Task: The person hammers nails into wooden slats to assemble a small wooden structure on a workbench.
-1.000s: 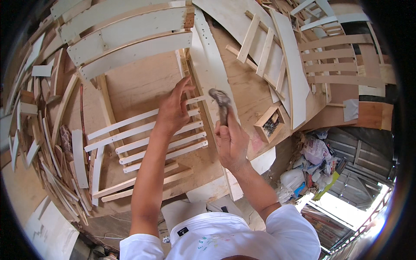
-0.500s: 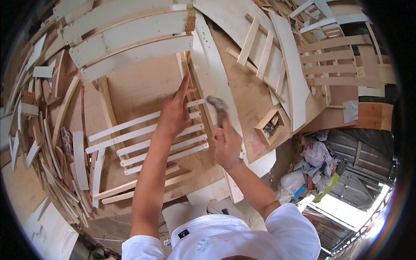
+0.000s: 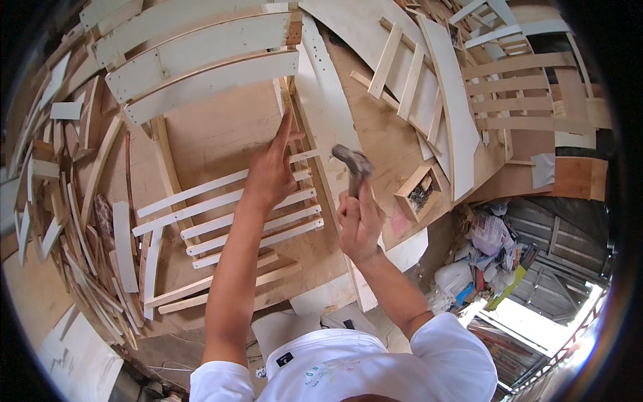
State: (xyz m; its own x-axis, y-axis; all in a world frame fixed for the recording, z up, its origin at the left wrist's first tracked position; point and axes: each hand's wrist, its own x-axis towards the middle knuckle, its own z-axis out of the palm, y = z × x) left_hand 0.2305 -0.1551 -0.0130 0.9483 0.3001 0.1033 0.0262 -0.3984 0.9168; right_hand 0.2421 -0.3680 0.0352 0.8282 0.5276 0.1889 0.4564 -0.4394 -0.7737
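My right hand (image 3: 362, 221) is wrapped round the handle of a hammer (image 3: 352, 159). The metal head is raised beside the frame's right rail. My left hand (image 3: 271, 171) rests over the right side of a slatted wooden frame, index finger stretched along the rail (image 3: 303, 124) and thumb apart. Part of the uppermost white slat (image 3: 201, 193) is hidden under this hand; its right end shows past the fingers. Below it, several more white slats (image 3: 261, 230) lie across the frame, roughly parallel. The left rail (image 3: 165, 157) of the frame is bare wood.
Wide white slatted panels (image 3: 214, 87) stand at the far left. A small wooden box (image 3: 418, 194) of dark bits sits right of the hammer. Loose wood strips (image 3: 87, 281) crowd the left side. A white board (image 3: 449, 114) and another slatted frame (image 3: 516, 104) lie far right.
The hammer and my right hand have moved slightly right, away from the rail. My left hand stays in nearly the same place.
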